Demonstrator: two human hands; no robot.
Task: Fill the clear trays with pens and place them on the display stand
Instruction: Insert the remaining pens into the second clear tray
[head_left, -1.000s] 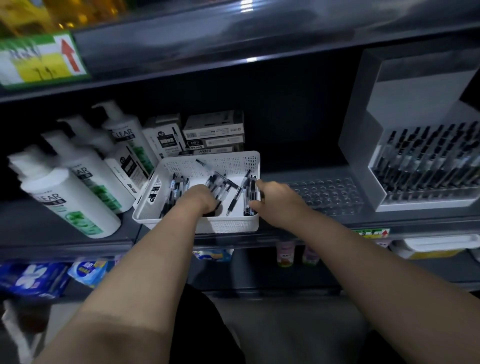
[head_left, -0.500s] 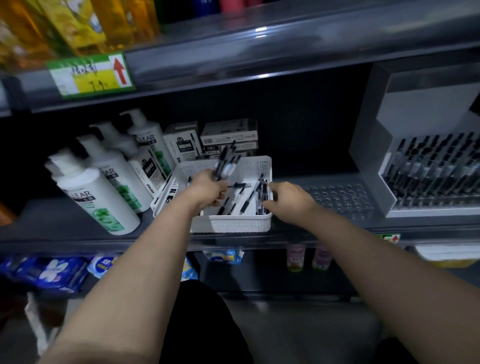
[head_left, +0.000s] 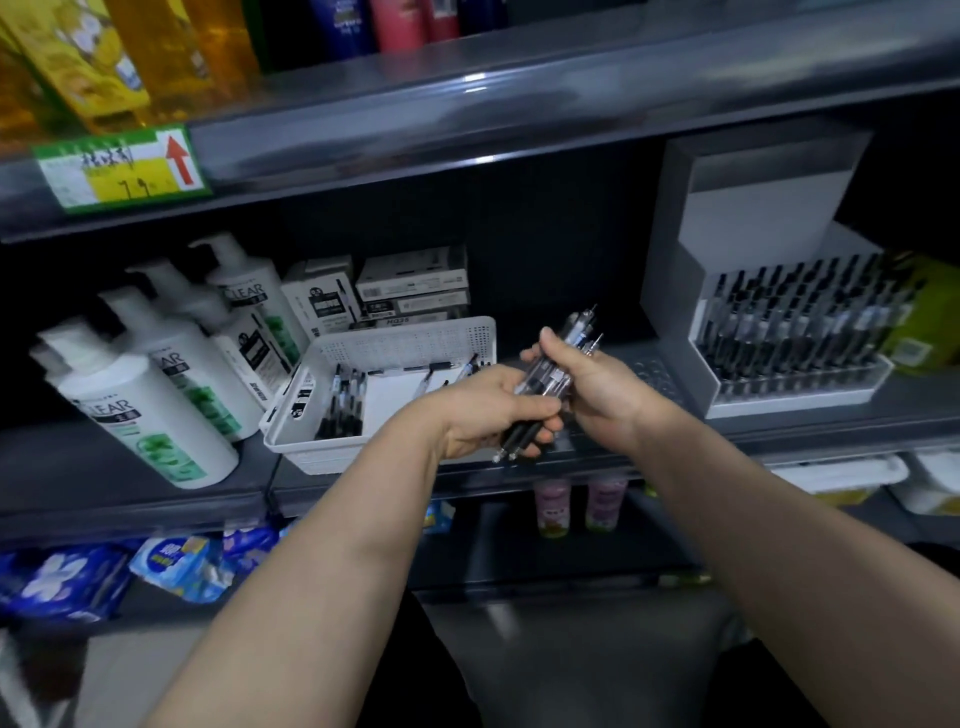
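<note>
Both hands are raised before the shelf (head_left: 104, 467), sharing one bundle of pens (head_left: 553, 376). The left hand (head_left: 483, 410) has its fingers (head_left: 535, 414) curled round the dark lower ends, and the right hand (head_left: 602, 384) grips the clear upper barrels, thumb across them. The bundle tilts just right of the white perforated basket (head_left: 405, 340) holding loose pens (head_left: 343, 405); a clear tray (head_left: 657, 371) lies behind the right hand, beside the pen-filled display stand (head_left: 670, 312).
</note>
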